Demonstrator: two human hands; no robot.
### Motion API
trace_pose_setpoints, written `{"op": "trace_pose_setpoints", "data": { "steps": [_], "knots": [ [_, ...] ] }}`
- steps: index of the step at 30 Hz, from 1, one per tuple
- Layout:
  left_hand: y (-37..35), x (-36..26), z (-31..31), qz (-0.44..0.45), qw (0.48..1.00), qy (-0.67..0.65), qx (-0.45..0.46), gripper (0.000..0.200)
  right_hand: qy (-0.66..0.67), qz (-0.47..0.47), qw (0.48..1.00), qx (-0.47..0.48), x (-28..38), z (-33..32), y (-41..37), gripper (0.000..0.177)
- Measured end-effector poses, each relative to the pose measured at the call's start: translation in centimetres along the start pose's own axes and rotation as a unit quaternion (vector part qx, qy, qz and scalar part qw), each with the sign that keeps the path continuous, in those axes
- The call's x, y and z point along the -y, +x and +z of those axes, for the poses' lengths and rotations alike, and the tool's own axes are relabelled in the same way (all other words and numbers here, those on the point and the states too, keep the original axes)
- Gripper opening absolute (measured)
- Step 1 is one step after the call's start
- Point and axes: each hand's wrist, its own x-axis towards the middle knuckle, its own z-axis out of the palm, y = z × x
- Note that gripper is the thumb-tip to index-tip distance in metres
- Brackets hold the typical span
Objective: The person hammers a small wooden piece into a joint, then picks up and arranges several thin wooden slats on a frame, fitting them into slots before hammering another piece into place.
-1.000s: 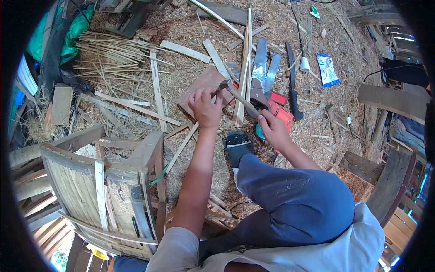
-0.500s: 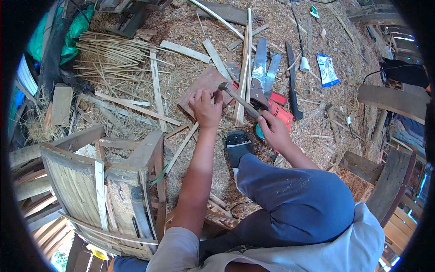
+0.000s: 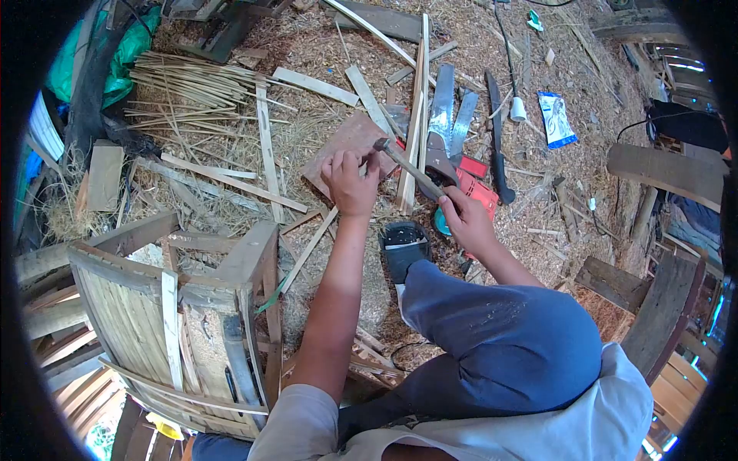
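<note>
- Because the back of the left hand (image 3: 352,184) covers its fingertips, whatever they may pinch is hidden; whether that grip is together or apart, I cannot tell.
- Part of the board (image 3: 346,137) is masked by the same hand.
- Behind the right hand (image 3: 467,220), the red tool (image 3: 475,188) shows only partly.
- Left forearm reaches straight forward, wrist near the board's lower edge, fingers bent.
- Right forearm angles in from the right, its grip clamped on the handle of the hammer (image 3: 415,174).
- The hammer slants across the strips (image 3: 407,197), head just beside the left hand; whether it touches anything is hard to make out.
</note>
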Motion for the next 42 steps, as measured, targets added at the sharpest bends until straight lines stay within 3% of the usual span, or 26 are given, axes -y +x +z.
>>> {"op": "trace_pose_setpoints", "data": {
  "steps": [3,9,12,18,21,27,30,33,39,42],
  "knots": [
    [0.0,-0.1,0.2,-0.001,1.0,-0.011,-0.018,0.024,0.01,-0.042,0.999,-0.03,0.1,0.1,-0.2,0.026],
    [0.2,-0.4,-0.2,-0.007,1.0,-0.011,-0.011,0.023,0.02,0.001,1.0,-0.008,-0.9,0.3,0.0,0.024],
    [0.1,-0.2,0.1,-0.004,1.0,-0.008,-0.003,0.023,0.013,-0.037,0.999,-0.028,-0.9,0.3,-0.3,0.023],
    [0.1,-0.1,0.1,-0.002,1.0,-0.005,-0.016,0.031,-0.01,-0.02,1.0,0.001,-0.4,0.1,0.1,0.022],
    [0.1,-0.3,-0.1,0.005,1.0,-0.015,-0.006,0.032,0.016,-0.054,0.997,-0.05,0.1,0.5,-0.2,0.023],
    [0.0,-0.2,-0.1,-0.005,1.0,0.03,-0.002,0.026,0.006,-0.028,0.999,-0.023,-0.7,0.6,-0.1,0.023],
    [-0.1,0.1,0.2,0.007,1.0,0.011,-0.013,0.025,0.011,-0.042,0.998,-0.041,-0.5,0.7,-0.5,0.024],
    [-0.1,-0.1,0.1,-0.025,1.0,-0.007,0.001,0.024,-0.01,-0.009,1.0,-0.001,-0.7,0.6,0.1,0.024],
    [0.0,-0.3,0.3,-0.014,1.0,-0.004,-0.017,0.022,0.017,-0.045,0.998,-0.035,-0.5,0.8,-0.2,0.024],
    [0.2,-0.5,0.0,-0.021,1.0,-0.005,-0.01,0.021,0.01,-0.019,1.0,-0.019,-1.1,0.9,0.2,0.023]
  ]
}}
